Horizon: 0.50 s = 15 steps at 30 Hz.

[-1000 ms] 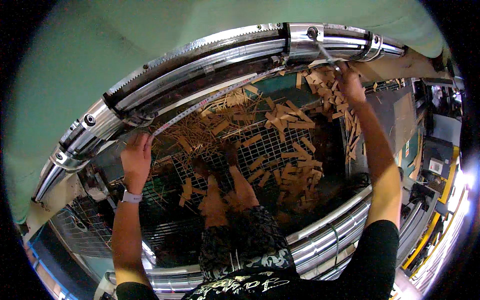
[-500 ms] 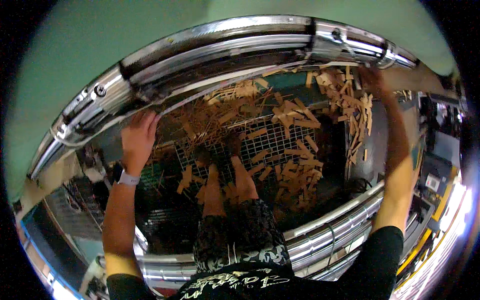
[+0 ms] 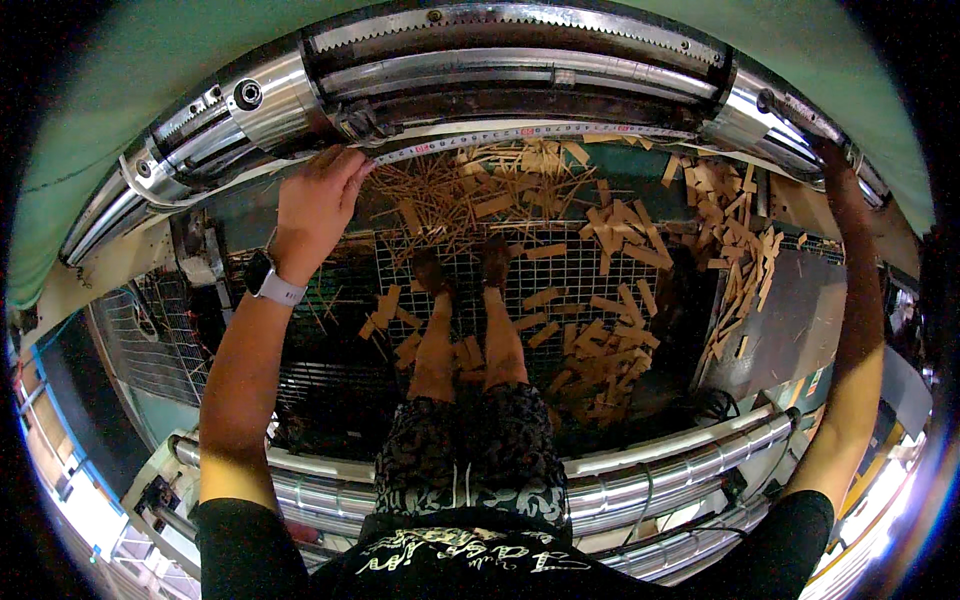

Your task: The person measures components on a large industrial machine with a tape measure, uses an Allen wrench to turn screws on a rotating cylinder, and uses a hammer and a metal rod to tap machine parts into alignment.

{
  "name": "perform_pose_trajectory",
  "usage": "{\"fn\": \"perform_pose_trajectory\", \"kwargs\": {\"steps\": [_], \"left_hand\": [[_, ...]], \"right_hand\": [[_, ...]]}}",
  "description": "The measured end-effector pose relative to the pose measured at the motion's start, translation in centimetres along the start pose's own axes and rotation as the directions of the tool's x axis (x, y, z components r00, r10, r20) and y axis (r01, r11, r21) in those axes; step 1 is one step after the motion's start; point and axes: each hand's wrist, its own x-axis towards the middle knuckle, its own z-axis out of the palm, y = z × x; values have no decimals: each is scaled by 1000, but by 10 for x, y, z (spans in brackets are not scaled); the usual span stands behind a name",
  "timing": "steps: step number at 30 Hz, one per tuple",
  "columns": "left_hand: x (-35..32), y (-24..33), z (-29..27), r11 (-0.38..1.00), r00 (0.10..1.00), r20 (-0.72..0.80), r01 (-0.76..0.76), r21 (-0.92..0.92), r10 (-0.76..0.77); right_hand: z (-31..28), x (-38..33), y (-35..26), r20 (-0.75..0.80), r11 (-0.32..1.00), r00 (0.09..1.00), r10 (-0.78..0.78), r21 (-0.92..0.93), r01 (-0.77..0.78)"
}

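A pale measuring tape (image 3: 470, 138) with printed marks stretches along the underside of a long metal machine shaft assembly (image 3: 560, 58). My left hand (image 3: 322, 195), a watch on its wrist, pinches the tape's left end below a shiny metal collar (image 3: 275, 105). Far to the right, my right hand (image 3: 838, 170) reaches up against the assembly beside the other metal collar (image 3: 750, 105). Its fingers are dark and partly hidden, so their grip does not show. Toward that hand the tape's right end fades from sight under the collar.
Brown cardboard strips (image 3: 610, 350) lie scattered over a metal grating (image 3: 550, 262) around my feet. More scraps are heaped on a ledge (image 3: 735, 250) at the right. Shiny rollers (image 3: 660, 480) run behind my legs. Green panels (image 3: 150, 60) rise beyond the shaft.
My view has turned, so the shaft and both hands appear farther right. Both hands stay near the same collars. The tape's printed face shows more sharply and lies closer along the assembly.
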Motion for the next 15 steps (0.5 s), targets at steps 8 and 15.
{"fn": "perform_pose_trajectory", "kwargs": {"steps": [8,15], "left_hand": [[-10,-15,-1,999,998,-58,3,35,-1],[-8,-39,0,976,976,128,156,154,-176]], "right_hand": [[78,-23,-195,-38,397,847,531,894,-209],[-35,59,-379,180,-691,764,620,587,422]]}}
